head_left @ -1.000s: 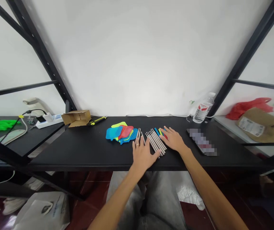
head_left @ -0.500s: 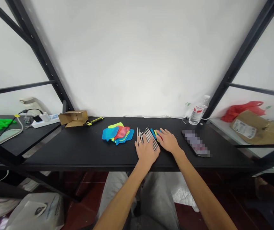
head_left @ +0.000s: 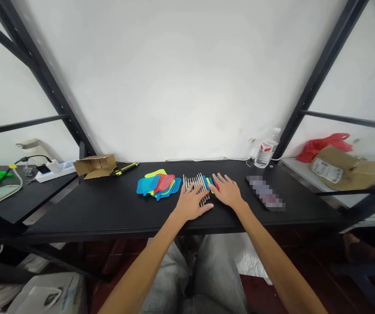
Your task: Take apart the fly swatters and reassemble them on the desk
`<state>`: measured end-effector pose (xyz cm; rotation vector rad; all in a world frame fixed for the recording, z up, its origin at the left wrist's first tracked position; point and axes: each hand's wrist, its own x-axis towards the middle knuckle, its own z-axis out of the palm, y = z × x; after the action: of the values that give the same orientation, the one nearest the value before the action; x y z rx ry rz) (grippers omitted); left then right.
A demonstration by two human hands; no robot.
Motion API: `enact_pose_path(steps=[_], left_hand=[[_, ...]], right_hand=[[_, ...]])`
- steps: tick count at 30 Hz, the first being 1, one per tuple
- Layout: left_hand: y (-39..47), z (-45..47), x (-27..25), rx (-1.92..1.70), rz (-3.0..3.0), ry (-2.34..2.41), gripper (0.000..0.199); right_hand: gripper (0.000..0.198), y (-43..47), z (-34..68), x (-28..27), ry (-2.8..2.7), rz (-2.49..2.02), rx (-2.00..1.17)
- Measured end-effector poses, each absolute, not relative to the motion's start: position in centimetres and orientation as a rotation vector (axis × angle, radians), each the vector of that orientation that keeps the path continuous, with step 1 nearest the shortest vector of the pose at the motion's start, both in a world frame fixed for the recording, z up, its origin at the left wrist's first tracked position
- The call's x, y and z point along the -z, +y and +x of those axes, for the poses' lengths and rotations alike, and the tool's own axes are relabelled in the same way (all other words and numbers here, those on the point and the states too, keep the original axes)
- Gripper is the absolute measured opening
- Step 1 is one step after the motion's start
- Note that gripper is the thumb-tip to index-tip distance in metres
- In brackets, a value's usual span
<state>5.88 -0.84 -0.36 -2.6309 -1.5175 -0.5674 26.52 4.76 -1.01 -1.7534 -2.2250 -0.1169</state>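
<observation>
Several thin silvery metal rods (head_left: 201, 179) lie side by side on the black table, pointing away from me. My left hand (head_left: 192, 203) rests over their near ends with fingers spread, a ring on one finger. Just right of the rods are several short coloured plastic pieces, blue, yellow and red, like handles (head_left: 208, 181). My right hand (head_left: 227, 190) lies over these with its fingers stretched out, covering part of them. To the left of my left hand sits an overlapping pile of blue, red and yellow-green perforated plastic fly-swatter heads (head_left: 164, 183).
An open cardboard box (head_left: 96, 166) and a yellow-black utility knife (head_left: 125, 168) lie at the table's back left. At right stand a water bottle (head_left: 267, 149) and a blurred phone (head_left: 266, 193). Black frame posts (head_left: 321, 65) rise at both sides.
My left hand has slid slightly left and its thumb has spread outward. The rods under it now lie straighter and more parallel. My right hand stays on the coloured pieces. The view has shifted a little.
</observation>
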Motion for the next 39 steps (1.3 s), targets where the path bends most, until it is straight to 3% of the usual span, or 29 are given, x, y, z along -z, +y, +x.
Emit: enact_pose_path(steps=[6, 15, 39], left_hand=[[1.1, 5.1, 0.2, 0.536, -2.737, -1.410, 0.064], [0.6, 2.7, 0.1, 0.547, -2.754, -1.500, 0.051], [1.0, 2.7, 0.4, 0.660, -2.729, -1.502, 0.062]], right_hand=[[0.063, 4.9, 26.6, 1.3, -2.273, -1.719, 0.167], [0.055, 4.7, 25.9, 1.2, -2.196, -1.798, 0.259], [0.061, 4.0, 25.1, 1.6, -2.181, -1.768, 0.324]])
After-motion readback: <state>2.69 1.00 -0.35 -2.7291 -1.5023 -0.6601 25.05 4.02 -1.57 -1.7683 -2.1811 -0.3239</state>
